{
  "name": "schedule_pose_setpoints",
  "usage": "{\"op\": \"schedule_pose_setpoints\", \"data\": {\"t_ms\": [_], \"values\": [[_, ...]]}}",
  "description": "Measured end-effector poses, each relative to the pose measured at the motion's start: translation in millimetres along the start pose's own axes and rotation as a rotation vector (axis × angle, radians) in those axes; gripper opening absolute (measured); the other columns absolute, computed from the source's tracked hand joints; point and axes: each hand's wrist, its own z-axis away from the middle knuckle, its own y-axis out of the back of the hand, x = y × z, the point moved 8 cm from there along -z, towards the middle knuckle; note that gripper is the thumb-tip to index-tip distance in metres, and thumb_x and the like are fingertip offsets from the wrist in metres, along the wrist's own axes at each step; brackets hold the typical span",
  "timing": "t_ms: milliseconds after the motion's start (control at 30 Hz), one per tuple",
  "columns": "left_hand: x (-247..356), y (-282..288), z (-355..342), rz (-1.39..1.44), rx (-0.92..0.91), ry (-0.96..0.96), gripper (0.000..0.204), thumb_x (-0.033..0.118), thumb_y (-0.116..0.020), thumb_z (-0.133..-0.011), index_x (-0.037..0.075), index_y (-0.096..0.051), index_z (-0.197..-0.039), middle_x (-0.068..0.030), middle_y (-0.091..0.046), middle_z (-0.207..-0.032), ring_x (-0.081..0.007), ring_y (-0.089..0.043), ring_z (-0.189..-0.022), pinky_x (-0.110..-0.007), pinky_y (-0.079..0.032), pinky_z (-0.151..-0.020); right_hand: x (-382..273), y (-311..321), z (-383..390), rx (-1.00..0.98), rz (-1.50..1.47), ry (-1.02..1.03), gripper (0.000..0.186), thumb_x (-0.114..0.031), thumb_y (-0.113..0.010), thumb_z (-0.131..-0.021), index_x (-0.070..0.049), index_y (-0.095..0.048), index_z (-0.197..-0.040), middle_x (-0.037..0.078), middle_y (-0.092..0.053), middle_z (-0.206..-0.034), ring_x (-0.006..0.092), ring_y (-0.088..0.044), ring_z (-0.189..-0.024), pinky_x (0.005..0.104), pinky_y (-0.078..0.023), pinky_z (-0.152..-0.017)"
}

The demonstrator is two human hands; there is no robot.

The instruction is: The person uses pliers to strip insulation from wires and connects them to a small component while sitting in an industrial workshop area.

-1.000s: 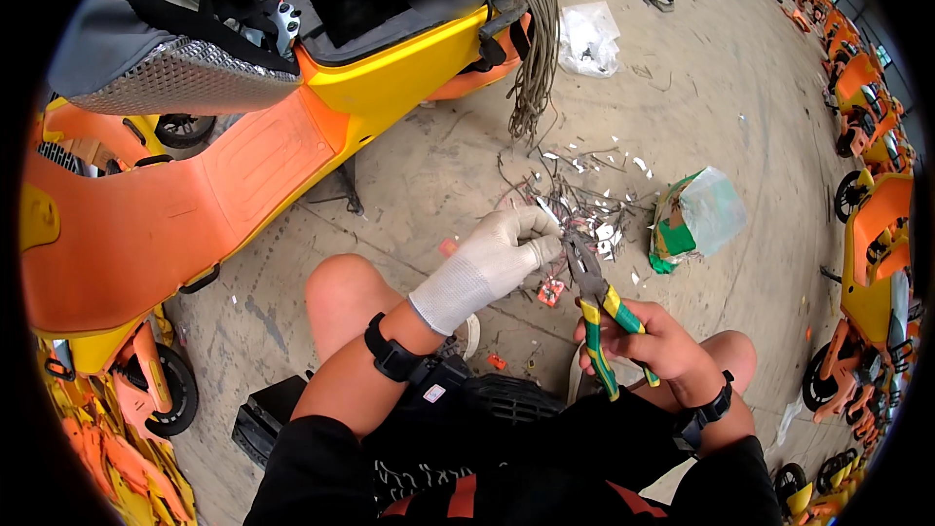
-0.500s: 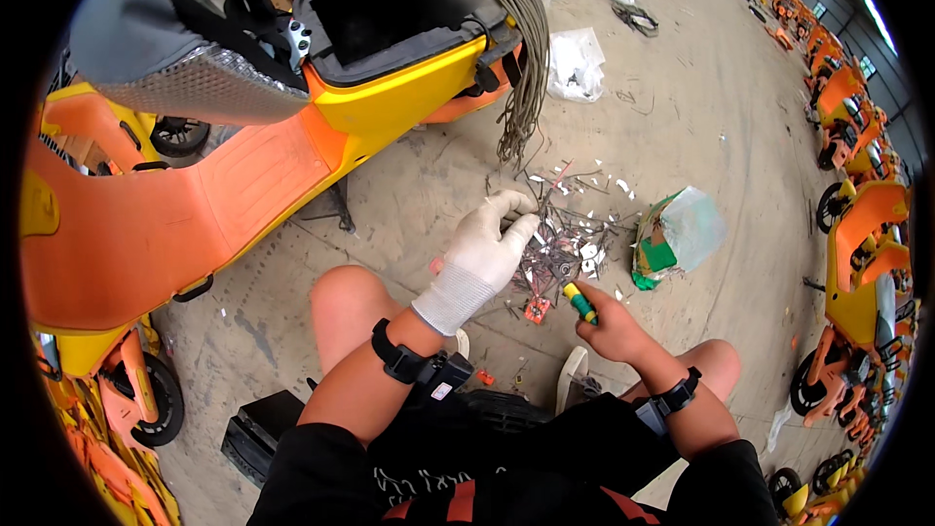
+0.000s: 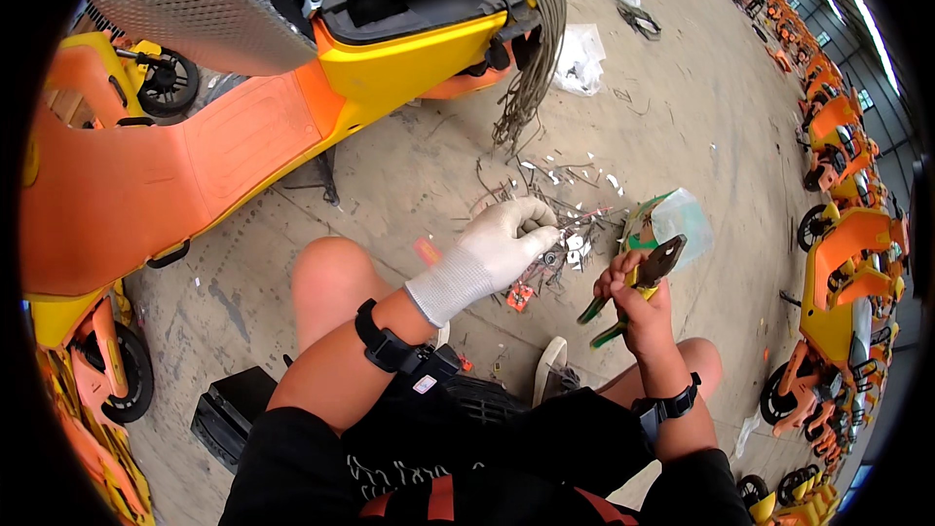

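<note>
My left hand (image 3: 495, 245), in a white knit glove, hangs over a pile of cut wire scraps and white bits (image 3: 575, 234). Its thumb and fingertips are curled together, and whatever lies between them is hidden. To the right, my bare right hand (image 3: 645, 319) grips a pair of pliers (image 3: 666, 257) with yellow and green handles. The dark jaws point up and to the right, and the handle ends stick out to the left of my fingers. A small orange-red part (image 3: 519, 297) lies at the near edge of the pile.
A yellow and orange scooter (image 3: 243, 151) stands at the left, with a grey cable bundle (image 3: 536, 29) hanging from its rear. Beyond my right hand lies a clear and green bag (image 3: 690, 219). A white plastic bag (image 3: 581, 60) rests farther off. Rows of scooters (image 3: 840, 253) line the right.
My right hand has risen and turned, bringing the pliers' jaws into view, pointing up. My left hand has shifted slightly right over the scraps, its fingers still curled.
</note>
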Motion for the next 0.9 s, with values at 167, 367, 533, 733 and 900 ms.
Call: {"op": "schedule_pose_setpoints", "data": {"t_ms": [167, 367, 533, 733, 900], "values": [[-1, -13, 8, 0.025, -0.085, 0.136, 0.015, 0.014, -0.062, -0.096, 0.0, -0.064, -0.102, 0.0008, -0.063, -0.082, -0.005, -0.055, -0.07, -0.024, -0.047, -0.064, -27, -11, 0, 0.052, 0.683, 0.376, 0.027, 0.006, -0.072, -0.085, -0.007, -0.051, -0.095, 0.006, -0.056, -0.091, 0.0181, -0.056, -0.086, 0.0307, -0.046, -0.078], [-15, -28, 2, -0.056, -0.148, 0.057, 0.013, 0.013, -0.064, -0.094, 0.0, -0.064, -0.097, 0.0003, -0.063, -0.08, -0.0051, -0.057, -0.07, -0.024, -0.048, -0.065, -38, -41, -4, -0.124, 1.157, 0.748, 0.044, 0.012, -0.073, -0.059, -0.008, -0.053, -0.093, 0.008, -0.066, -0.107, 0.0345, -0.058, -0.1, 0.0452, -0.047, -0.087], [-22, -37, 2, -0.145, -0.217, 0.025, 0.012, 0.012, -0.063, -0.093, 0.0, -0.064, -0.096, 0.0003, -0.063, -0.078, -0.0057, -0.057, -0.072, -0.025, -0.048, -0.066, -29, -43, -5, -0.208, 1.182, 0.753, 0.037, 0.003, -0.082, -0.071, -0.01, -0.053, -0.091, 0.007, -0.066, -0.095, 0.0324, -0.06, -0.093, 0.0435, -0.046, -0.085], [-26, -43, -2, -0.202, -0.271, 0.011, 0.013, 0.012, -0.063, -0.094, 0.0, -0.063, -0.094, 0.0001, -0.063, -0.078, -0.0057, -0.056, -0.072, -0.025, -0.047, -0.065, -28, -40, -4, -0.259, 1.14, 0.692, 0.047, 0.008, -0.074, -0.055, -0.01, -0.059, -0.096, 0.006, -0.063, -0.099, 0.0329, -0.059, -0.098, 0.0429, -0.045, -0.087], [-26, -50, -3, -0.321, -0.274, -0.085, 0.014, 0.013, -0.063, -0.094, -0.001, -0.062, -0.093, -0.0031, -0.063, -0.075, -0.0086, -0.056, -0.07, -0.028, -0.048, -0.066, -28, -38, -1, -0.324, 1.136, 0.653, 0.049, 0.008, -0.069, -0.051, -0.008, -0.061, -0.096, 0.008, -0.062, -0.101, 0.0318, -0.059, -0.102, 0.0406, -0.045, -0.087]]}}
